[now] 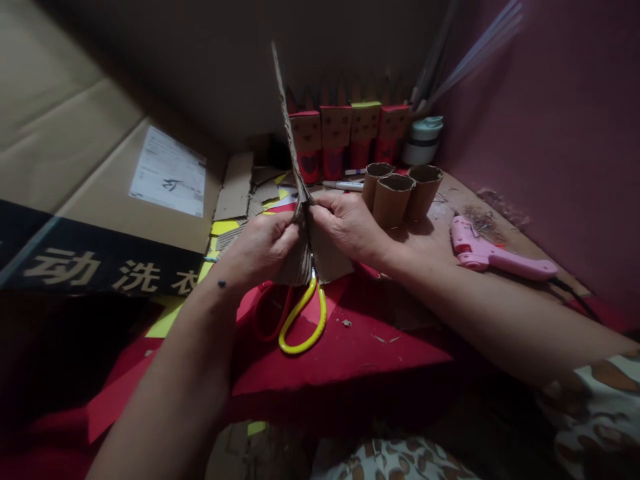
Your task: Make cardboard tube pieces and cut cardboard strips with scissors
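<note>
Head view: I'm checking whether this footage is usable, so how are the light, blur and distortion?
Head view: dim overall, near-black shadow below the box; head view: left hand, right hand and cardboard fairly readable, sticks at upper right smeared; head view: box and sleeve look stretched toward the frame edges.

Pink glue gun (pixel 493 258) near desk's (pixel 390 313) right edge; lidded cup (pixel 421 151) at far right corner; labelled carton (pixel 103 177) along left edge.

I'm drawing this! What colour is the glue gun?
The glue gun is pink, in the head view.
</note>
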The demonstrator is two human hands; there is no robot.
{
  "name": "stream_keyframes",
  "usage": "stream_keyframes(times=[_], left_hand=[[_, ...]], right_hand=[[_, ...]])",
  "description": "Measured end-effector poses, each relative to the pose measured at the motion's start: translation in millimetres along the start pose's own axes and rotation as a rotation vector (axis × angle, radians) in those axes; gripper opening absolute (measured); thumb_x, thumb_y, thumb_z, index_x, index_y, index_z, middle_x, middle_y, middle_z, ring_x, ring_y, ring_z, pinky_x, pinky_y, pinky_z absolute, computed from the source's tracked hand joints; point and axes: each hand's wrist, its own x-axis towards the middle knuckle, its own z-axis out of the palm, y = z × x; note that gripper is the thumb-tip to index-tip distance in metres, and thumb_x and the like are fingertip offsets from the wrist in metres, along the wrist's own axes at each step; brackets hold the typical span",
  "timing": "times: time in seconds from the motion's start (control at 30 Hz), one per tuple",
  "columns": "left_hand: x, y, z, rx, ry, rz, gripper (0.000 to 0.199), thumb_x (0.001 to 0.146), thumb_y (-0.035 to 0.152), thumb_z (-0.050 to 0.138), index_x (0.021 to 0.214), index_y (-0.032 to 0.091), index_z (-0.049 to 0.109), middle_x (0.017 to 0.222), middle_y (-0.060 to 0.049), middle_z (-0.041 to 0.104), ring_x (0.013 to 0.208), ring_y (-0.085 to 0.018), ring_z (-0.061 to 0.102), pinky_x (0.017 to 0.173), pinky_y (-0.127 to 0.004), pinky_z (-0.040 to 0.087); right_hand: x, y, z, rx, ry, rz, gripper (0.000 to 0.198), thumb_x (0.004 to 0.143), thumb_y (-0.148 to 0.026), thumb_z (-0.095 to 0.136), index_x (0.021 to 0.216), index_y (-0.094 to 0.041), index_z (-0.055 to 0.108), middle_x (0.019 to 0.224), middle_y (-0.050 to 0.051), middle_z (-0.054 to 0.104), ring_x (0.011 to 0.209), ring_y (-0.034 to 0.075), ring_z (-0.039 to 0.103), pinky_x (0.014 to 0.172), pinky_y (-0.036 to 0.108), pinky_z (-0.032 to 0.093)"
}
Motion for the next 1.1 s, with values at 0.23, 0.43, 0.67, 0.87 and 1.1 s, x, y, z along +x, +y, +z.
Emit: stream_keyframes(times=[0.23, 0.43, 0.67, 0.87, 1.1], left_hand=[[1, 2, 1, -0.186, -0.066, 0.020, 0.033, 0.081, 0.029, 0.040, 0.095, 0.013, 0.066, 0.078, -0.002, 0.065, 0.074, -0.016, 0.058, 0.068, -0.025, 0.047], [-2, 18, 8, -0.055, 0.149, -0.112, 0.035, 0.078, 0.026, 0.045, 0.105, 0.011, 0.061, 0.080, -0.005, 0.066, 0.070, -0.016, 0.058, 0.066, -0.027, 0.047], [-7, 27, 19, 0.226, 0.287, -0.130, 0.034, 0.084, 0.020, 0.038, 0.111, 0.013, 0.057, 0.076, -0.007, 0.066, 0.066, -0.019, 0.060, 0.061, -0.027, 0.043], [-5, 21, 21, 0.223, 0.253, -0.097, 0.029, 0.084, 0.020, 0.036, 0.100, 0.013, 0.059, 0.071, -0.005, 0.064, 0.062, -0.017, 0.057, 0.059, -0.026, 0.042], [-7, 25, 23, 0.448, 0.216, -0.042, 0.030, 0.084, 0.018, 0.035, 0.106, 0.007, 0.053, 0.067, -0.009, 0.064, 0.056, -0.019, 0.058, 0.053, -0.029, 0.040]], right_hand=[[-6, -3, 0, -0.130, 0.010, -0.022, 0.021, 0.085, -0.014, 0.044, 0.072, -0.013, 0.060, 0.066, 0.001, 0.055, 0.065, 0.012, 0.047, 0.065, 0.024, 0.036], [-15, -16, 3, -0.332, -0.018, -0.028, 0.022, 0.088, -0.018, 0.040, 0.089, -0.014, 0.062, 0.077, 0.006, 0.063, 0.069, 0.015, 0.052, 0.068, 0.027, 0.036], [-14, -22, 0, -0.252, 0.013, -0.019, 0.022, 0.088, -0.016, 0.041, 0.089, -0.013, 0.062, 0.084, 0.007, 0.065, 0.075, 0.015, 0.056, 0.071, 0.027, 0.039], [-9, -18, 0, -0.210, 0.068, 0.059, 0.017, 0.084, -0.016, 0.047, 0.090, -0.011, 0.062, 0.077, 0.006, 0.064, 0.069, 0.014, 0.056, 0.068, 0.026, 0.040], [-4, -24, -1, -0.470, 0.050, 0.024, 0.020, 0.086, -0.020, 0.048, 0.100, -0.010, 0.058, 0.084, 0.010, 0.065, 0.075, 0.018, 0.058, 0.068, 0.028, 0.039]])
